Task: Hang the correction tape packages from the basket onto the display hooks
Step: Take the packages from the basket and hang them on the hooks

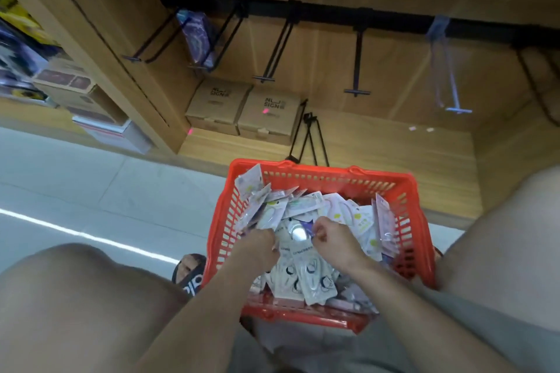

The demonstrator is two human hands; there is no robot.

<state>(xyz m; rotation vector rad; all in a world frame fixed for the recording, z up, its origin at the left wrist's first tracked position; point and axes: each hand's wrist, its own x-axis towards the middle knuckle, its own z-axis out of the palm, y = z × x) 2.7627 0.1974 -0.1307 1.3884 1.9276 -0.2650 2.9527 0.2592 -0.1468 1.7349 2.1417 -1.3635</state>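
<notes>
A red plastic basket (318, 177) sits on the floor between my knees, full of several white and pastel correction tape packages (306, 275). Both my hands are down in the pile. My left hand (257, 247) has its fingers curled into packages at the left of the heap. My right hand (333, 241) pinches the edge of a package with a shiny blister (298, 233) lying between the two hands. Above, black display hooks (357, 70) jut from a black rail (333, 13) on the wooden wall. One purple package (197, 36) hangs on a left hook.
Two brown cardboard boxes (242, 109) stand on the low wooden shelf behind the basket, with loose black hooks (309, 136) leaning beside them. A clear plastic hook (445, 70) hangs at the right. Stacked boxes (75, 91) fill the left shelf bay. A shoe (191, 269) shows beside the basket.
</notes>
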